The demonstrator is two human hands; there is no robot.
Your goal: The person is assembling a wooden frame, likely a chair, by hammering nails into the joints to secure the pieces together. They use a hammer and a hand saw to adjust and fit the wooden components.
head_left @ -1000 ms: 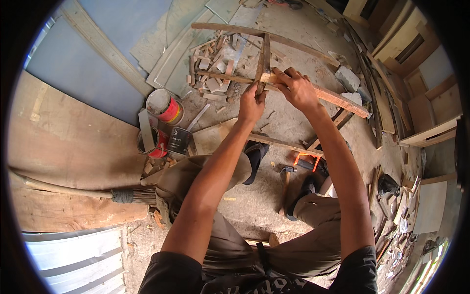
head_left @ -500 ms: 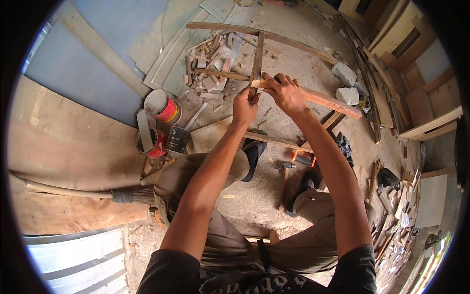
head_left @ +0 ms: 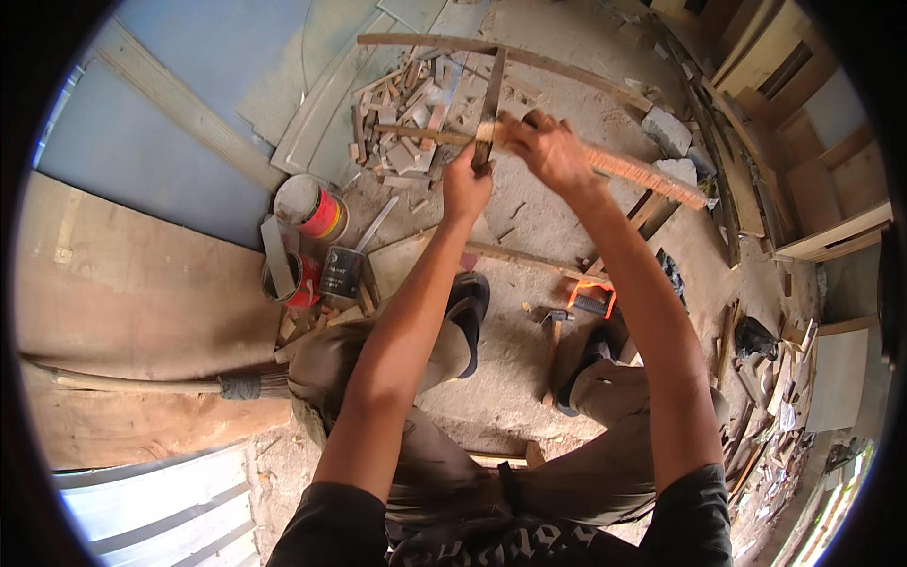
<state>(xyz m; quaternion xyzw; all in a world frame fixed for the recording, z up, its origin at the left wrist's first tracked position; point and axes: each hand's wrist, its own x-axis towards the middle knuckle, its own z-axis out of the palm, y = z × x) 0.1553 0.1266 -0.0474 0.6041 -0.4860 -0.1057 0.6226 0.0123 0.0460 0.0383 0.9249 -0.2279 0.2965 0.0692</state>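
Two Pieces of a Wooden Frame Gripped Where They Meet

The lower end of a dark crosspiece (head_left: 493, 90) is clasped in the left hand (head_left: 466, 185), its fingers closed around the wood. By the right hand (head_left: 551, 156), slightly blurred, a light wooden bar (head_left: 647, 176) is gripped near its left end, the fingers bent over the top. The bar is set against the crosspiece, just above the left hand, and its free end is pointed to the right.

At its far end the crosspiece is met by a long rail (head_left: 557, 66). Nearer the body, another rail (head_left: 534, 262) is seen beyond the feet. Close to it, an orange-and-black tool (head_left: 593, 304) and a hammer (head_left: 553, 364) are laid on the floor.

Beyond the left hand, offcuts are heaped in a scrap pile (head_left: 402, 156). Further left, a red can (head_left: 326, 213) and a dark can (head_left: 343, 272) are placed near each other, and a broom (head_left: 170, 383) is stretched across the lower left. Pale blocks (head_left: 667, 132) are grouped near the bar's free end.
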